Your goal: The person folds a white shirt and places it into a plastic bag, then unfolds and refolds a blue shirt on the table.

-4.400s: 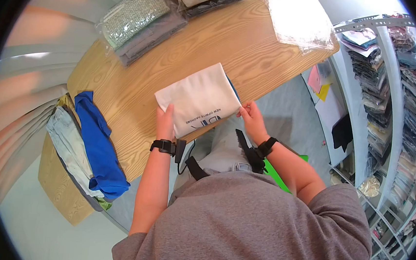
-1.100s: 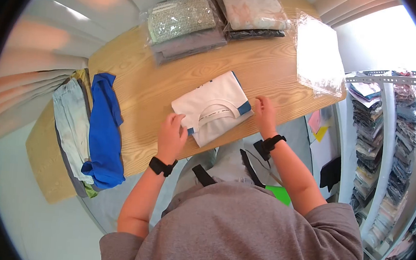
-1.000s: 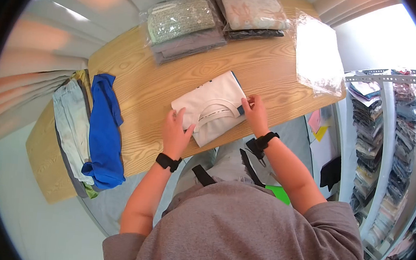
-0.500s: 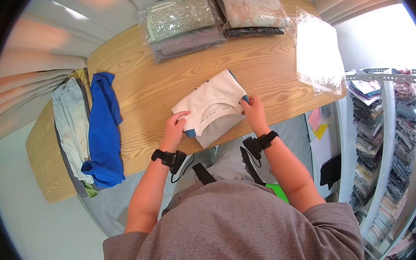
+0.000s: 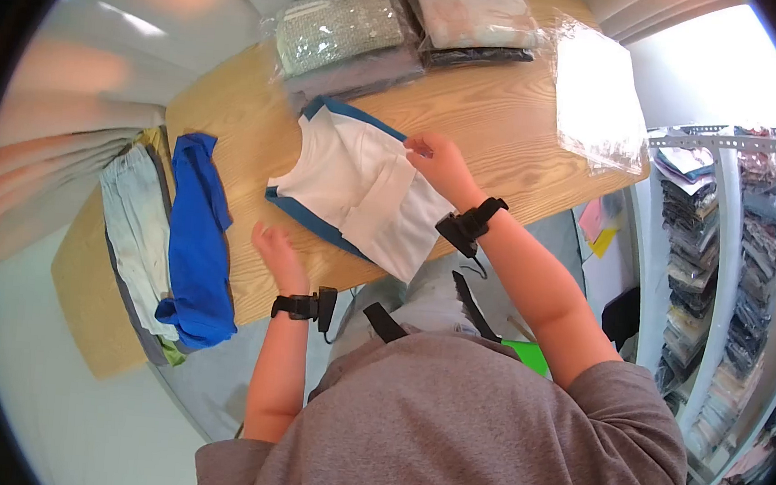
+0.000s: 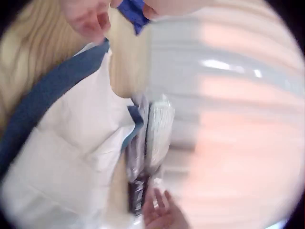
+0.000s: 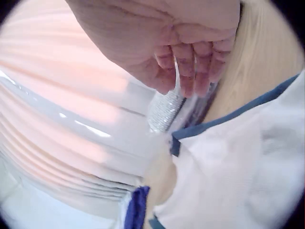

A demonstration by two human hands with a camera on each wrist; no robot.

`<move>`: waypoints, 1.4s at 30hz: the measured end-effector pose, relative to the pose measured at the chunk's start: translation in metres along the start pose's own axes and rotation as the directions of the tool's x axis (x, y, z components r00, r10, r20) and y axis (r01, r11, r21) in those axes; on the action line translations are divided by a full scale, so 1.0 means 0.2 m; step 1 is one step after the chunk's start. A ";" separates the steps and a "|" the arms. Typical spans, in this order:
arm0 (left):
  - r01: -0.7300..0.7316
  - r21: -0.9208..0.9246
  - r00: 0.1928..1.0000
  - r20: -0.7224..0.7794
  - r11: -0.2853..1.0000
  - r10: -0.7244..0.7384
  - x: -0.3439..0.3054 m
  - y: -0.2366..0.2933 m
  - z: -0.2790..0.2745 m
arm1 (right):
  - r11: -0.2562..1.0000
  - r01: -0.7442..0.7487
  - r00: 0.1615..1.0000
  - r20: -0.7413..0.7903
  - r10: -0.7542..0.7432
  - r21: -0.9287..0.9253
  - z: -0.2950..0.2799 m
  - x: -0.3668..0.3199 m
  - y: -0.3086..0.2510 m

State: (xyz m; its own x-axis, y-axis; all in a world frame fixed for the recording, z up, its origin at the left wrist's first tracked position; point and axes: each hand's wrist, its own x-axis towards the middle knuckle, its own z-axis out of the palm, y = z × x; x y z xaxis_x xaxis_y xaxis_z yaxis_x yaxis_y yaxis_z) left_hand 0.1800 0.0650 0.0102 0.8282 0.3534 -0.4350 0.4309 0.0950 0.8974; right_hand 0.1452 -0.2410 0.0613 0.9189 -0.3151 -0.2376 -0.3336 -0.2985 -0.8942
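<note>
A white T-shirt point(image 5: 348, 175) with dark blue sleeves and side edges lies partly unfolded on the wooden table, its neckline toward the left and a folded flap across its middle. Just off the shirt's lower left edge is my left hand point(image 5: 279, 257), fingers loosely bent; in the left wrist view its fingertips point(image 6: 97, 31) come right by a blue sleeve corner. Over the shirt's right edge hovers my right hand point(image 5: 444, 167). The right wrist view shows its fingers point(image 7: 188, 71) loosely curled, holding nothing, with the white cloth point(image 7: 238, 167) below.
Bagged folded garments point(image 5: 341, 34) and a second bagged stack point(image 5: 474, 17) stand at the back. Clear plastic bags point(image 5: 600, 100) lie at the back right. Blue clothing point(image 5: 192, 236) and pale trousers point(image 5: 138, 236) drape over the left side. Shelves of packed clothes point(image 5: 690, 221) stand right.
The folded T-shirt has been turned and opened out, its neckline moving from near the body to the far left. Both hands have let go; the left moved left, the right farther over the table.
</note>
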 end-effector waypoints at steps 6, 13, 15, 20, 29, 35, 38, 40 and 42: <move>-0.528 0.450 0.711 0.698 0.720 0.085 -0.16 -0.15 0.14 | 0.939 -0.087 0.996 -0.023 0.085 -0.331 0.06 -0.03 0.21; -0.383 0.591 0.784 0.614 0.710 -0.088 -0.14 -0.18 0.22 | 0.899 -0.325 0.889 0.229 0.397 -0.295 -0.07 0.02 0.22; -0.376 0.634 0.759 0.629 0.676 -0.168 -0.15 -0.14 0.22 | 0.919 -0.323 0.880 0.287 0.380 -0.227 -0.10 0.02 0.23; 0.265 0.288 0.713 0.584 0.920 -0.388 -0.24 -0.09 0.22 | 0.945 -0.308 0.899 0.292 0.327 -0.112 -0.15 -0.02 0.26; 0.452 0.229 0.478 0.754 0.862 -0.450 -0.26 -0.15 0.19 | 0.942 -0.335 0.864 0.388 0.320 -0.031 -0.15 -0.04 0.31; 0.616 0.228 0.324 0.799 0.754 -0.506 -0.26 -0.13 0.21 | 0.912 -0.401 0.843 0.424 0.330 0.088 -0.18 -0.06 0.32; 0.699 0.240 0.235 0.812 0.674 -0.534 -0.26 -0.16 0.24 | 0.909 -0.396 0.845 0.438 0.307 0.127 -0.19 -0.07 0.32; 0.702 0.210 0.256 0.817 0.680 -0.517 -0.26 -0.19 0.26 | 0.912 -0.384 0.849 0.445 0.286 0.146 -0.19 -0.08 0.33; 0.705 0.183 0.275 0.820 0.685 -0.502 -0.26 -0.21 0.27 | 0.945 -0.326 0.847 0.448 0.284 0.018 -0.19 -0.08 0.34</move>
State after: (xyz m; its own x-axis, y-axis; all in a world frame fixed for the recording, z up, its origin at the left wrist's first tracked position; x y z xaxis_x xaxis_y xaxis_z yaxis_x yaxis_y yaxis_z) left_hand 0.1377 -0.0079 -0.0082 0.3054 -0.7135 -0.6306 0.9447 0.1438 0.2947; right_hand 0.1003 -0.2910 0.0185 0.7784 0.0521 -0.6256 -0.6113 -0.1633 -0.7743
